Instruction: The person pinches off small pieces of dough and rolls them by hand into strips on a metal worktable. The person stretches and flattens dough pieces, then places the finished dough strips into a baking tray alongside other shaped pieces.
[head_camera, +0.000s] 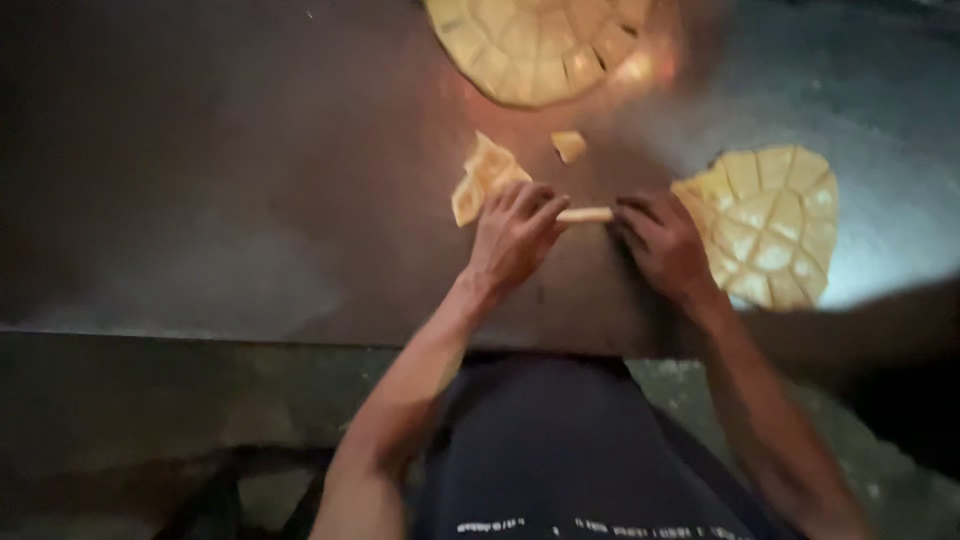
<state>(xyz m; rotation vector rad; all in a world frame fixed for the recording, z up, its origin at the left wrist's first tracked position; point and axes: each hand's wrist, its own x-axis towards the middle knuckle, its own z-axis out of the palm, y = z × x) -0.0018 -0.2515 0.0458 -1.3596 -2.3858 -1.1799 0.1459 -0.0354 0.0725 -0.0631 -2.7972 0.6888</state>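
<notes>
Both hands are on one small pale-yellow rolled strip of dough (584, 214), lying flat on the dark brown worktop (250, 200). Left hand (515, 235) pinches the strip's left end w/ fingertips, right hand (660, 240) grips the other end, fingers curled over it. Pic's pretty blurry so can't tell the exact finger contact.

Just left of the left hand: a couple of loose pale-yellow wedge-shaped dough pieces (485, 175), plus one small yellow dough scrap (568, 145) just above the strip. Right beside the right hand sits a round flat yellow dough sheet scored into segments (775, 225). Another bigger round scored dough sheet (540, 45) is at the top edge, well apart from the hands.
</notes>
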